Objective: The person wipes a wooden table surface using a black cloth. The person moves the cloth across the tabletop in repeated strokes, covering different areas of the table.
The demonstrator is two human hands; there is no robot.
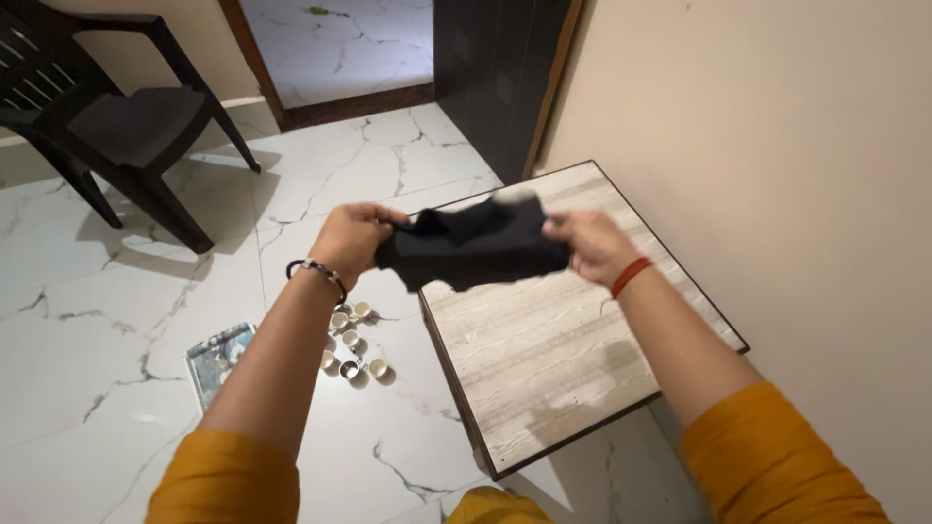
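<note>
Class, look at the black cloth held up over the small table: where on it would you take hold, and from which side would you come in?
Grip the black cloth at its two side edges, one from each side, as the left hand and right hand do. It is limp and bunched, so pinching both ends probably keeps it spread above the table rather than sagging.

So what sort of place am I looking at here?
Most likely a room in a home: white marble-look floor, a dark plastic chair, a small wooden table by the wall, and little cups on the floor.
</note>
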